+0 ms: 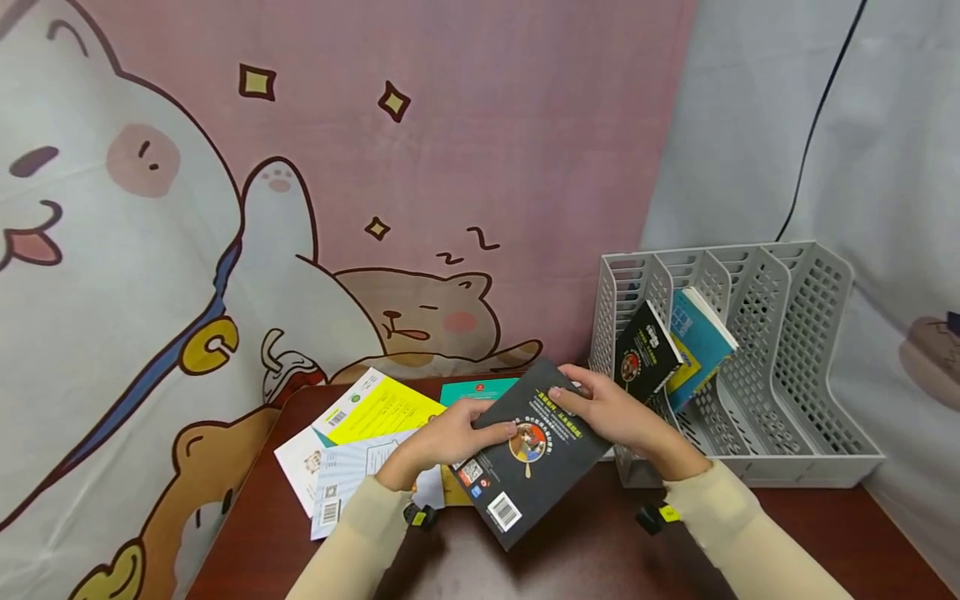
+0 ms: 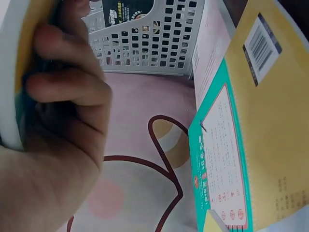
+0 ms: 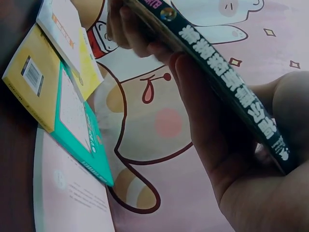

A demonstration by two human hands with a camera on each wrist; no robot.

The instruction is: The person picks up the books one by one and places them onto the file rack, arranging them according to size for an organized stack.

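Two Zs (image 1: pixel 482 239) mark the pink backdrop (image 1: pixel 525 150). The held black book (image 1: pixel 551 475) bears a barcode (image 1: pixel 504 512), QR code (image 1: pixel 471 472) and Chinese lettering (image 3: pixel 229 79) too unclear to read. The tan book (image 2: pixel 263 121) bears another barcode

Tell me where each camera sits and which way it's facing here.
Head: on the head, facing forward and down at the black book; left hand, right hand and sleeved forearms show.
Left wrist: on that wrist, facing past the left hand, which shows large, toward the rack and green-and-gold book.
Right wrist: on that wrist, facing the black book's spine; the right hand shows close, apparent left-hand fingers beyond.
Shared: both wrist views show the green-and-gold book and cartoon backdrop.
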